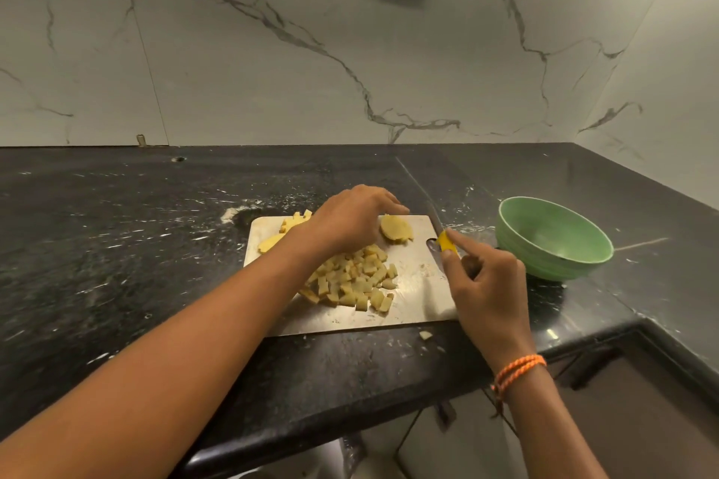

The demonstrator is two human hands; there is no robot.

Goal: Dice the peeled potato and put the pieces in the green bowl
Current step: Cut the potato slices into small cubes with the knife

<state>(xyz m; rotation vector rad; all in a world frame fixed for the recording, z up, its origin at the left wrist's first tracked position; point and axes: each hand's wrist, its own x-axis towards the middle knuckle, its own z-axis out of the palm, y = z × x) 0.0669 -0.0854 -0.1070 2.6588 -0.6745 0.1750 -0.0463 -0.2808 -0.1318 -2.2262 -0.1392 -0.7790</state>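
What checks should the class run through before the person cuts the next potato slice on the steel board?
1. Round yellow potato slice lying flat on the steel cutting board: ok.
2. Left hand steadying the slice: touching its far edge, ok.
3. Right hand gripping the yellow-handled knife: ok.
4. Blade clear of the left fingers: ok.
5. Green ribbed bowl ready beside the board: empty, ok.
6. Pile of diced potato cubes moved away: not ok.

Dim greenish light, glare on the cutting board (pixel 412 307), wide-angle bending at edges.
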